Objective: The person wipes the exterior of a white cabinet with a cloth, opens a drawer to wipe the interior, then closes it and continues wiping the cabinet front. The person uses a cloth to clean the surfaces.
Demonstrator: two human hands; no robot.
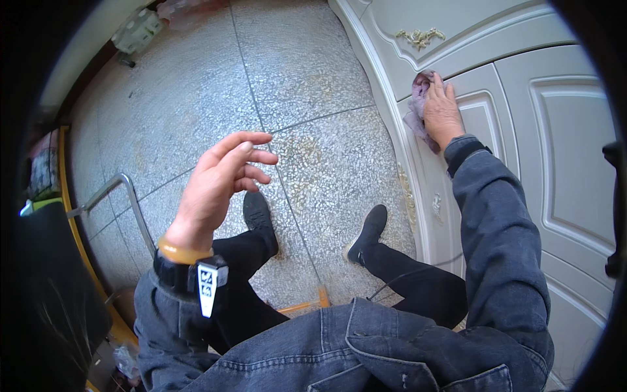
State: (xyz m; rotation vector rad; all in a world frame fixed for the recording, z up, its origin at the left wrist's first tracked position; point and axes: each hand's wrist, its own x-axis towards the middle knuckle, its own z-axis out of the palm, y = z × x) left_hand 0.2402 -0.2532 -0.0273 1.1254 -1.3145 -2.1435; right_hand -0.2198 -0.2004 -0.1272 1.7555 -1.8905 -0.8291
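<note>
A crumpled mauve cloth lies under my right hand, which presses it against the front of a pale grey panelled cabinet. The cloth sits near the cabinet's white moulded edge, below a gilded ornate handle. My left hand hangs in the air over the speckled terrazzo floor. Its fingers are apart and it holds nothing. A yellow bangle and a black strap with a white printed tag are on the left wrist.
My black shoes stand on the floor beside the cabinet. At left are a bent metal tube frame and a dark padded thing with a yellow edge. A plastic-wrapped pack lies at the far left wall. A thin cable crosses my leg.
</note>
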